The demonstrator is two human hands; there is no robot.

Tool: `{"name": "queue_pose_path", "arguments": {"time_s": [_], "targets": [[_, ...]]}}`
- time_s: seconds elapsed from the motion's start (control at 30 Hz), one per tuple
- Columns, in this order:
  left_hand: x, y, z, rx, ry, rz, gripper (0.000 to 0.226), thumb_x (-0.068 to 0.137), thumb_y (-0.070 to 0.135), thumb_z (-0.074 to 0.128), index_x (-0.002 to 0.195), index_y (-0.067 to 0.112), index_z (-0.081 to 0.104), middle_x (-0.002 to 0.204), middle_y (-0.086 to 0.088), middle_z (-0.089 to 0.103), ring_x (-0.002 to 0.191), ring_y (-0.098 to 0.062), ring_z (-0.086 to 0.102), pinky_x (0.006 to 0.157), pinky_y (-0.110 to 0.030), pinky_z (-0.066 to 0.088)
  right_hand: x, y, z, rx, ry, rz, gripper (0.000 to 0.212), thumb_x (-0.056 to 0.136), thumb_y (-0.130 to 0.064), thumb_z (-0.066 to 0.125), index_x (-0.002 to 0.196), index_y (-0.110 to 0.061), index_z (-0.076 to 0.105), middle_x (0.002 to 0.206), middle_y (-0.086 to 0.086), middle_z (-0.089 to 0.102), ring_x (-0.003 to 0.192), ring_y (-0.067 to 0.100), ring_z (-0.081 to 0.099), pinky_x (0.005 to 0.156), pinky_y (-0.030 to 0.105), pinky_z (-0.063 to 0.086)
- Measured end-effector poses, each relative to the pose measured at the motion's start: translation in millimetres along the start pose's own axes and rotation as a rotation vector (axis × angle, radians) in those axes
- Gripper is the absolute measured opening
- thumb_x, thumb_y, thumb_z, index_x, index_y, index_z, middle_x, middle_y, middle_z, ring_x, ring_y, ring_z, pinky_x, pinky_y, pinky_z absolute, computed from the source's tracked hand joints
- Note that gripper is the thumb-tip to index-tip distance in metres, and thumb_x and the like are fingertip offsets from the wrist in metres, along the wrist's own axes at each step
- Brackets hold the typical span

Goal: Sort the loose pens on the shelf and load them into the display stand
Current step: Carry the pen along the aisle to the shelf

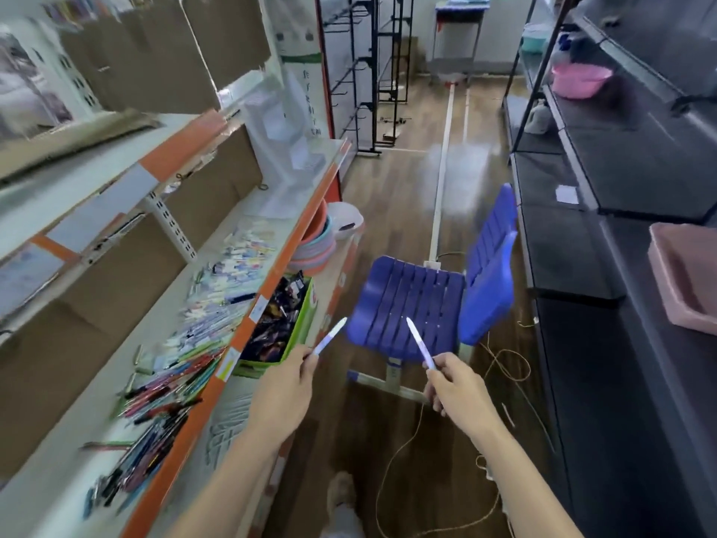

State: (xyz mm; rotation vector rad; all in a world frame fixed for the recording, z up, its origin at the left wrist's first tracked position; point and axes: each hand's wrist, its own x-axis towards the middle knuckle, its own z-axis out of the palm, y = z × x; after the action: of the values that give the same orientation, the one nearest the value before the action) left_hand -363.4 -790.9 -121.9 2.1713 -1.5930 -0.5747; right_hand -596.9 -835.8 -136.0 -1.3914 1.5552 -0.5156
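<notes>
Now both hands apart over the aisle, left hand (285, 386) pinching a white pen (329, 336), right hand (456, 384) pinching another white pen (420, 344), loose pens (170, 386) on the shelf (217, 366), blue chair (419, 304) ahead.

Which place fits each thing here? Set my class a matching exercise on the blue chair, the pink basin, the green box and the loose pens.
Things:
1. blue chair
2. pink basin
3. green box
4. loose pens

Places:
A. on the orange-edged shelf
B. on the dark rack, far right
C. in the aisle, on the floor
D. under the orange-edged shelf's front edge

Pairs: 1-C, 2-B, 3-D, 4-A
</notes>
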Motion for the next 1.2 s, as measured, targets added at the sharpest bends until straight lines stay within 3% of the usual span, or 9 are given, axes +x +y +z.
{"name": "queue_pose_path", "arguments": {"time_s": [0.13,0.23,0.3,0.37,0.47,0.7,0.87,1.03,1.2], "targets": [[55,-12,5,-0.040,-0.051,-0.027,0.021,0.101,0.027,0.035,0.096,0.010,0.046,0.057,0.001,0.043,0.046,-0.019,0.040,0.045,-0.033,0.024,49,-15,3,-0.084,0.065,-0.012,0.014,0.099,-0.025,0.045,0.098,-0.014,0.054,0.080,-0.001,0.058,0.069,0.010,0.054,0.056,0.018,0.039],[107,-14,4,-0.072,-0.058,0.000,0.022,0.100,0.029,0.036,0.094,0.010,0.045,0.063,-0.012,0.051,0.062,-0.038,0.051,0.051,-0.038,0.028,88,-30,-4,-0.123,0.155,0.015,0.017,0.097,-0.027,0.049,0.091,-0.012,0.056,0.075,-0.002,0.057,0.068,0.011,0.052,0.058,0.022,0.040],[143,-11,-2,-0.085,-0.028,0.026,0.023,0.100,0.033,0.037,0.094,0.012,0.045,0.067,-0.015,0.055,0.068,-0.041,0.055,0.055,-0.042,0.038,113,-43,-10,-0.131,0.217,0.045,0.023,0.096,-0.027,0.051,0.081,-0.011,0.055,0.068,-0.001,0.053,0.066,0.015,0.050,0.059,0.028,0.038],[177,-7,-10,-0.105,-0.016,0.077,0.020,0.100,0.032,0.038,0.093,0.016,0.046,0.063,-0.009,0.050,0.069,-0.037,0.058,0.055,-0.039,0.038,134,-53,-13,-0.123,0.269,0.050,0.030,0.097,-0.028,0.049,0.079,-0.005,0.055,0.066,0.003,0.051,0.067,0.019,0.048,0.059,0.031,0.033],[225,-3,-17,-0.129,-0.020,0.106,0.020,0.100,0.028,0.037,0.093,0.013,0.049,0.055,0.000,0.044,0.048,-0.020,0.046,0.045,-0.033,0.025,164,-71,-15,-0.037,0.290,0.092,0.034,0.100,-0.030,0.039,0.085,-0.010,0.062,0.069,0.005,0.056,0.066,0.020,0.050,0.059,0.032,0.034],[300,-4,-13,-0.161,-0.130,0.048,0.026,0.101,0.029,0.034,0.085,0.018,0.051,0.061,-0.001,0.049,0.058,-0.021,0.052,0.054,-0.032,0.031,248,-100,-1,0.085,0.158,0.129,0.034,0.102,-0.033,0.031,0.091,-0.014,0.058,0.051,0.001,0.049,0.045,0.012,0.043,0.049,0.027,0.035],[355,-4,-23,-0.247,-0.051,-0.033,0.019,0.100,0.027,0.039,0.089,0.015,0.048,0.069,-0.010,0.057,0.055,-0.019,0.050,0.051,-0.031,0.032,321,-140,6,0.055,0.010,0.035,0.025,0.102,-0.026,0.037,0.084,-0.009,0.043,0.054,0.003,0.054,0.039,0.011,0.045,0.042,0.024,0.038],[403,7,-36,-0.348,0.034,-0.110,0.010,0.099,0.017,0.043,0.089,0.015,0.045,0.062,0.001,0.048,0.044,-0.002,0.046,0.043,-0.015,0.032,377,-181,8,0.040,-0.098,-0.008,0.022,0.101,-0.026,0.041,0.080,-0.018,0.044,0.057,0.004,0.058,0.040,0.012,0.049,0.041,0.024,0.041],[454,-1,-36,-0.304,0.045,-0.183,0.024,0.098,0.034,0.042,0.095,0.013,0.054,0.073,-0.005,0.057,0.077,-0.032,0.058,0.060,-0.033,0.035,426,-212,18,0.074,-0.139,0.030,0.020,0.099,-0.025,0.047,0.084,-0.012,0.048,0.061,0.008,0.060,0.046,0.019,0.055,0.044,0.029,0.048]]}}
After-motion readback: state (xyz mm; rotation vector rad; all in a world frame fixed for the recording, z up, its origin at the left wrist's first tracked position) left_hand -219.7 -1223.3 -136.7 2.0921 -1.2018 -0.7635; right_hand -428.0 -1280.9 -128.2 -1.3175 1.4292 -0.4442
